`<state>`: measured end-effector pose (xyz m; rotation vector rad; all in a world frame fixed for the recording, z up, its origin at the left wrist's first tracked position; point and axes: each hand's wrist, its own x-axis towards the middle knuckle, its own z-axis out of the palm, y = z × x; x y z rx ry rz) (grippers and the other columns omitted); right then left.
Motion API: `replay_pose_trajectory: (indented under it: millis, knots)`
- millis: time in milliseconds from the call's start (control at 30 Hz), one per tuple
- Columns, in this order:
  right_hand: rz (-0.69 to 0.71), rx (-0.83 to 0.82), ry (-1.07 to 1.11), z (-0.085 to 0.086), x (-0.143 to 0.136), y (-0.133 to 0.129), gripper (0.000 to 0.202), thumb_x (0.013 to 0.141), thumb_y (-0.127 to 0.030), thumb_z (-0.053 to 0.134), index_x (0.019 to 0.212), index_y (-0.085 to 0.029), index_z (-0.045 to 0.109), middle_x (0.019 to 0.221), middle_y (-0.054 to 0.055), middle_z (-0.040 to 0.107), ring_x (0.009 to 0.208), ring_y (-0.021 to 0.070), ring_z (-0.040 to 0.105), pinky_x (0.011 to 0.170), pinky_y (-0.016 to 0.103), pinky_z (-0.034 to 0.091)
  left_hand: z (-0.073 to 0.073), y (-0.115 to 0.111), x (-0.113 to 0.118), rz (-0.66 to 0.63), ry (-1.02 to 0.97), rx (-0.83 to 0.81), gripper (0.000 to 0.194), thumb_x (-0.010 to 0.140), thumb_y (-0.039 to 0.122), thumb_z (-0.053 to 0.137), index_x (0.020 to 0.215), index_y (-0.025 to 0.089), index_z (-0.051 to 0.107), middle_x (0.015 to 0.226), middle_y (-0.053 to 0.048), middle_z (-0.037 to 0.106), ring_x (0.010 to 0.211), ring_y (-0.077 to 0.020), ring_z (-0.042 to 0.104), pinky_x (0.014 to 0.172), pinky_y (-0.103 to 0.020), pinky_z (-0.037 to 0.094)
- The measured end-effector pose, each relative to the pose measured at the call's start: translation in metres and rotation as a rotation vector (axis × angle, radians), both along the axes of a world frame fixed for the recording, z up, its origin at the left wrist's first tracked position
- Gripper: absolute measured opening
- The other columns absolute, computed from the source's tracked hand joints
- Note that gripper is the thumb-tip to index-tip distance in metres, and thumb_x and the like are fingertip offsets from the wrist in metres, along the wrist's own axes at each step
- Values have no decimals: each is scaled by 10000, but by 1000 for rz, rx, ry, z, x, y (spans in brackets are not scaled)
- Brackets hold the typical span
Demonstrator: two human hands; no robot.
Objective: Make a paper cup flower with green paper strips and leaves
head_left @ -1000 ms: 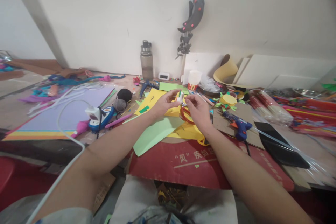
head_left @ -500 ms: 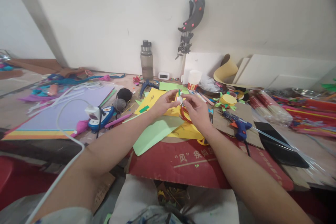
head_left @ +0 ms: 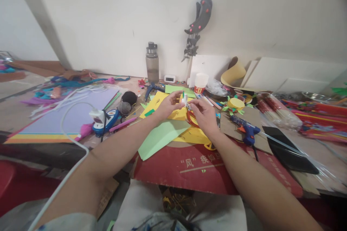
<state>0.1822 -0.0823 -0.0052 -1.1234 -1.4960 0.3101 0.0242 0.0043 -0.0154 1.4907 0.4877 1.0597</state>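
Observation:
My left hand point(head_left: 170, 106) is closed in a pinch on a small white piece point(head_left: 184, 100) with a green tip, its exact kind too small to make out. Just to the right, my right hand point(head_left: 202, 112) has its fingertips pinched together close to that piece; what they hold, if anything, I cannot make out. An orange-red ring-shaped thing point(head_left: 191, 118) shows partly beneath the right hand. Under both hands lie yellow sheets point(head_left: 187, 136) and a light green sheet point(head_left: 162, 139), on a red printed board point(head_left: 173, 169).
A blue glue gun point(head_left: 248, 131) and a black flat slab point(head_left: 288, 149) lie to the right. Behind stand a water bottle point(head_left: 152, 63) and a white-and-red cup point(head_left: 201, 82). On the left are a power adapter point(head_left: 97, 117) with a white cable and stacked coloured paper point(head_left: 65, 119).
The white piece shows more plainly between my hands now. My right fingertips have shifted slightly down; my left hand stays nearly in place.

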Motion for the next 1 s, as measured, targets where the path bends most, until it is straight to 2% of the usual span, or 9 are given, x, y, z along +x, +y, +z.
replay_pose_trajectory:
  millis: [100,267,400,600,867,1000]
  knots:
    - [-6,-10,-8,-1,1,0,208,897,-381,556,897,-232,701,892,50,683,813,201,615,755,344,475,1,-2,0,-5,-38,-41,676,646,415,851,1240,186,623,1207,-104,641,920,-154,604,718,-249,481]
    - [-9,0,-15,-1,1,0,192,900,-357,556,891,-230,700,897,52,695,816,202,619,758,350,481,4,-4,-1,-87,-145,-193,471,764,490,725,1089,154,673,1079,-103,686,833,-144,616,629,-236,442]
    - [-12,4,-10,-1,1,1,184,896,-346,564,889,-223,701,909,54,704,825,202,628,763,349,487,6,-1,-2,-106,-161,-279,444,814,495,645,1076,138,673,1004,-103,721,754,-147,643,593,-248,424]
    - [-20,3,-16,-4,3,3,197,896,-350,564,896,-209,702,904,56,698,830,196,626,765,342,493,11,-1,-3,-119,-231,-389,424,893,513,597,996,103,636,881,-112,741,588,-112,584,546,-235,408]
    - [-10,21,-17,-7,3,5,179,891,-342,576,880,-214,700,903,58,703,830,201,631,768,352,495,9,-1,-2,-123,-279,-411,457,909,540,592,970,90,639,860,-117,746,575,-106,604,541,-221,442]
    - [-7,18,-25,-8,3,6,170,887,-332,581,879,-211,701,889,56,702,807,195,624,744,343,492,8,2,-2,-111,-297,-431,459,924,534,572,975,83,643,902,-141,751,637,-124,656,590,-225,507]
